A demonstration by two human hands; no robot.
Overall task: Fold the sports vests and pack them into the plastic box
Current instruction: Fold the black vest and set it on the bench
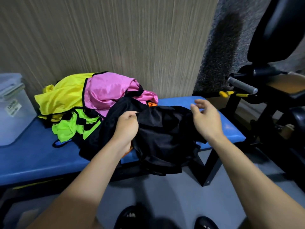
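While black vest (165,129) is pinched at its far edge by left hand (127,125), right hand (206,119) is held above it, fingers loosely spread, nothing gripped. Vest is draped over near edge of blue desk (41,156), partly hanging off. Risk: slippery cloth slid to floor if lifted one-handed. Risk: pink vest (112,91) and yellow vest (66,95) dragged along, pile being tangled. Box (14,113) stands far left, well apart.
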